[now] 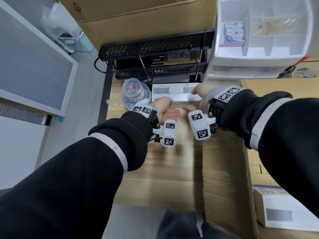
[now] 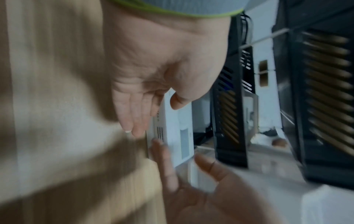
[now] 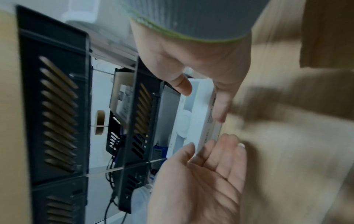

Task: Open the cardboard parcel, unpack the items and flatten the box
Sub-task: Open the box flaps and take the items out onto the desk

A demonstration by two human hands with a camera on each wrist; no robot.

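Note:
A flat white product box (image 1: 176, 94) lies on the wooden table in front of the black trays. My right hand (image 1: 201, 95) pinches its right end, thumb on the top face and fingers on the front side (image 3: 220, 106). At the box's left end, my left hand (image 1: 165, 107) has its palm turned up and its fingers straight. Its thumb (image 2: 177, 103) lies on the top face, and in the right wrist view the palm (image 3: 201, 174) looks spread wide. The opened cardboard parcel (image 1: 224, 178) stands below my wrists, blurred, with its flaps spread out.
Black mesh letter trays (image 1: 155, 47) stand just behind the white box. A clear tub of coloured clips (image 1: 133, 92) sits to its left, near the table's left edge. White drawer unit (image 1: 259, 40) at back right. Another white box (image 1: 279, 207) lies at lower right.

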